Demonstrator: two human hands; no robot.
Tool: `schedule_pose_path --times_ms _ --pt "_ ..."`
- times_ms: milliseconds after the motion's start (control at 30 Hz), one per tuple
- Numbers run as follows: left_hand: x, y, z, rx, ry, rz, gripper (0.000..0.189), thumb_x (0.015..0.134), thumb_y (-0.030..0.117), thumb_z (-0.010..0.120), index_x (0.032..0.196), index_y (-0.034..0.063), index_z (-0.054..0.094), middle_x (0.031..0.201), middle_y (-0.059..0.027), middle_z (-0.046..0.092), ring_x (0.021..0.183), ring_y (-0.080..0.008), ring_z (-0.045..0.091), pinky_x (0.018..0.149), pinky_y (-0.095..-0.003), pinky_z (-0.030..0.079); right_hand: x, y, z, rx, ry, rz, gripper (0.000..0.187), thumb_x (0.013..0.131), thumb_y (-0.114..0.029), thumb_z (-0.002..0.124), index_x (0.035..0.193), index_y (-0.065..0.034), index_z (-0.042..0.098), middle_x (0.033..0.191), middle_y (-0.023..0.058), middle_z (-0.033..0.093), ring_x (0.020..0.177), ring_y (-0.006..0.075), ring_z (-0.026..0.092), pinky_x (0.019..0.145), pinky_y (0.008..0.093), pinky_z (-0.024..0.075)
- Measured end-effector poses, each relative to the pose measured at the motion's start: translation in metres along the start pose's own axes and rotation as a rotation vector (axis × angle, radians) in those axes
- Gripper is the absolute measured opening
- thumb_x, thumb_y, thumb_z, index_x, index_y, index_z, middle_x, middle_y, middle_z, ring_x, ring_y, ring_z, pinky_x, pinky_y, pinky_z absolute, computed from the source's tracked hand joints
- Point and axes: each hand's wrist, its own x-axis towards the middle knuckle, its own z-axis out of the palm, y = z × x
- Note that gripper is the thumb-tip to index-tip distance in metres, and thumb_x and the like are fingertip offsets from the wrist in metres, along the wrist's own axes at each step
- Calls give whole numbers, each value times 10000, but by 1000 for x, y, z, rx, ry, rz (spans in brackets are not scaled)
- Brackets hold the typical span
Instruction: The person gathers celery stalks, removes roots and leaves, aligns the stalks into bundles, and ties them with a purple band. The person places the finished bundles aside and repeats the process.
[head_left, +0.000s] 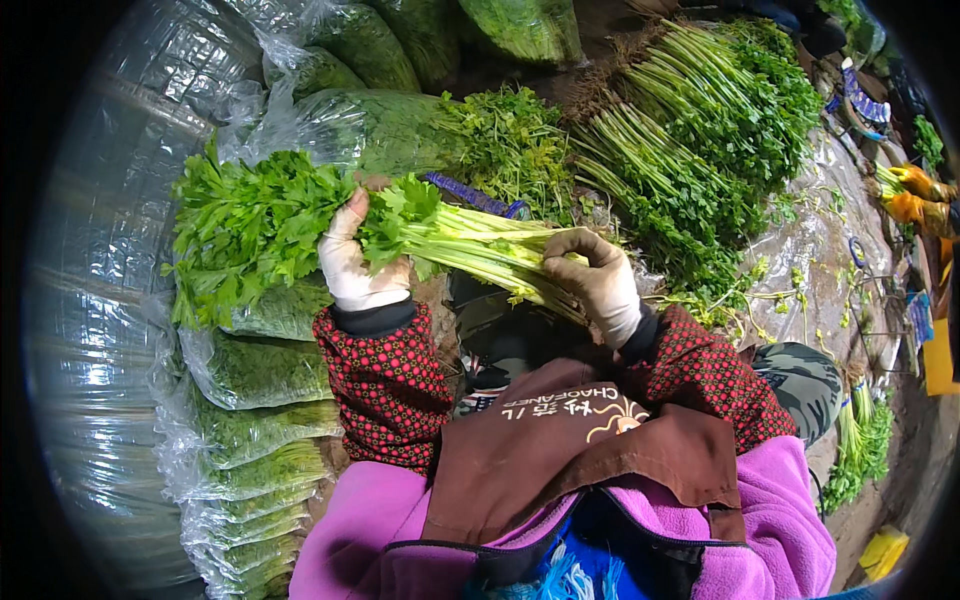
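Note:
A bunch of celery (480, 244) lies across in front of me, its leaves to the left and its root ends to the right. My left hand (367, 259), in a pale glove, is closed around the stalks just below the main leaves. My right hand (596, 270), also gloved, is at the lower stalks, with thumb and forefinger pinched together; whether a stalk is between them is unclear. Behind the bunch lies a roll of blue patterned tape (476, 196), partly hidden. Loose leafy celery (517, 142) is heaped beyond it.
Large piles of rooted celery (675, 157) lie at the upper right. Plastic-wrapped celery bundles (262, 367) are stacked at left, beside plastic sheeting (97, 315). Another person's orange-gloved hands (919, 199) hold stalks at the far right. A tied bunch (859, 442) lies at lower right.

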Motion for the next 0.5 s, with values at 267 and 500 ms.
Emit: schedule_pose_path --times_ms 267,500 --pt "5 4 -14 -79 -36 -50 172 943 136 608 1058 23 668 1056 -151 713 926 -317 701 869 -513 564 -9 6 -73 247 -101 40 55 948 -108 609 970 -74 572 812 -2 589 677 72 524 577 198 407" --pt "3 2 -14 -26 -151 24 191 934 153 629 1091 52 668 1047 -144 716 971 -314 691 895 -536 550 -21 3 -132 -1409 -476 91 362 820 -86 670 1172 -168 697 929 120 711 818 305 691 724 360 551"
